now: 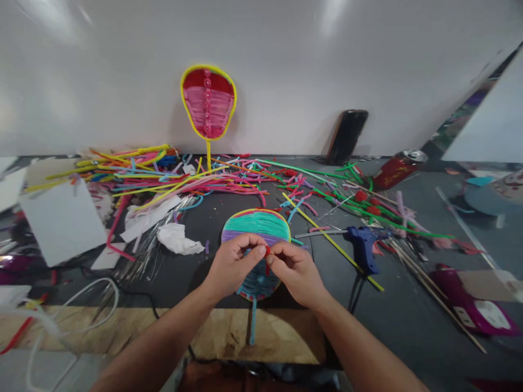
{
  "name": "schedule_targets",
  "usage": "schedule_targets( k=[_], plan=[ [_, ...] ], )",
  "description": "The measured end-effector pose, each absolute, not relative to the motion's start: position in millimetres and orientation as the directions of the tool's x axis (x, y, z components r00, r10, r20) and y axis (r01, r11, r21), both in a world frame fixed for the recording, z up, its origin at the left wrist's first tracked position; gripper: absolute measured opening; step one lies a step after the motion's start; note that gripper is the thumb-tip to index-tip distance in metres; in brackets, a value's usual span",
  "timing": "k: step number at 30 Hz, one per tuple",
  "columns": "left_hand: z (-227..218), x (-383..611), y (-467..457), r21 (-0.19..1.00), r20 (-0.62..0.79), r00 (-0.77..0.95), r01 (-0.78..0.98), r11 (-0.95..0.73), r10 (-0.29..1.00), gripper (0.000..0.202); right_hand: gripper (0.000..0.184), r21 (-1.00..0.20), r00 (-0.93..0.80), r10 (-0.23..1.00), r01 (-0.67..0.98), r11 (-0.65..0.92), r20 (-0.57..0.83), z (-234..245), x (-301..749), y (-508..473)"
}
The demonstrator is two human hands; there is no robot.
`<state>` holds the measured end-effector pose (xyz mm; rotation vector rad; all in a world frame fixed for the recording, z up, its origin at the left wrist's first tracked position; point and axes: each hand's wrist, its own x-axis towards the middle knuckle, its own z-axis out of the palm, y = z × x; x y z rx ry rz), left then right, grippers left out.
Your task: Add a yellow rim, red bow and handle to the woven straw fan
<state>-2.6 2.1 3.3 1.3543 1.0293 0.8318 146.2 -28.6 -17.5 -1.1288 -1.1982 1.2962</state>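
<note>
A short red pipe cleaner (267,251) is pinched between thumb and fingers of both hands, the left hand (237,265) and the right hand (295,269) meeting almost tip to tip. Its loose end trails toward the near side, in line with the long axis of the striped fan (257,222) directly below. Neither hand is clearly closer to that fan: they cover its middle from both sides, hiding part of the purple and blue bands. Whether the red piece touches the fan cannot be told.

The fan lies on the tabletop (192,288), teal band far, its blue handle (252,324) pointing near across a wooden board (155,329). To the right, a blue glue gun (363,249) has its nozzle turned left toward the fan, and a yellow pipe cleaner (314,224) slants between them. A crumpled white tissue (180,239) sits to the left. On the far side, loose pipe cleaners (204,185) spread in front of a pink fan (209,109) standing by the wall (286,65), with a phone (347,136) and a red can (396,171) farther right.
</note>
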Motion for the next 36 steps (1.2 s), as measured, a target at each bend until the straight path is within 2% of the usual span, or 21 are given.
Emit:
schedule_targets(
  k=[3,8,11,14,19,22,25,28,31,36],
  plan=[
    [-0.4,-3.4,2.4,0.991,-0.123,0.348,0.086,0.099,0.929,0.019,0.018,-0.997,-0.071,0.997,-0.081,-0.018,-0.012,-20.2,146.9,-28.5],
    [-4.7,-2.8,1.4,0.976,-0.128,0.327,-0.125,0.177,0.936,0.032,0.023,-0.959,-0.026,0.992,-0.255,-0.128,-0.125,-26.2,150.3,-27.5],
    [-3.8,-0.5,0.2,0.958,-0.148,0.378,-0.176,0.228,0.914,0.032,0.025,-0.941,-0.019,0.986,-0.298,-0.161,-0.163,-29.0,151.9,-27.0],
    [-3.9,1.1,-0.2,0.947,-0.156,0.396,-0.199,0.25,0.905,0.028,0.027,-0.951,-0.044,0.988,-0.268,-0.154,-0.148,-25.6,152.4,-27.2],
    [-6.1,0.9,1.6,0.951,-0.169,0.323,-0.195,0.24,0.931,0.024,0.034,-0.979,-0.08,0.992,-0.173,-0.108,-0.096,-11.7,151.6,-28.1],
    [-4.8,1.0,3.0,0.93,-0.211,0.344,-0.216,0.296,0.915,0.027,0.041,-0.991,-0.122,0.99,-0.104,-0.083,-0.071,-10.4,152.1,-28.2],
    [-2.3,1.2,3.6,0.904,-0.264,0.345,-0.237,0.356,0.901,0.03,0.044,-0.993,-0.078,0.994,-0.09,-0.081,-0.074,-15.8,155.1,-27.6],
    [-1.9,0.8,3.2,0.902,-0.285,0.341,-0.22,0.371,0.895,0.03,0.04,-0.989,-0.004,0.997,-0.13,-0.075,-0.075,-19.7,158.9,-26.5],
    [-4.8,-0.2,2.3,0.909,-0.307,0.363,-0.163,0.384,0.88,0.029,0.034,-0.988,-0.015,0.997,-0.132,-0.08,-0.079,-17.5,160.6,-25.6],
    [-8.3,-2.0,2.3,0.93,-0.285,0.409,-0.1,0.353,0.867,0.031,0.033,-0.988,0.005,0.996,-0.127,-0.085,-0.086,-12.0,159.9,-25.2]
  ],
)
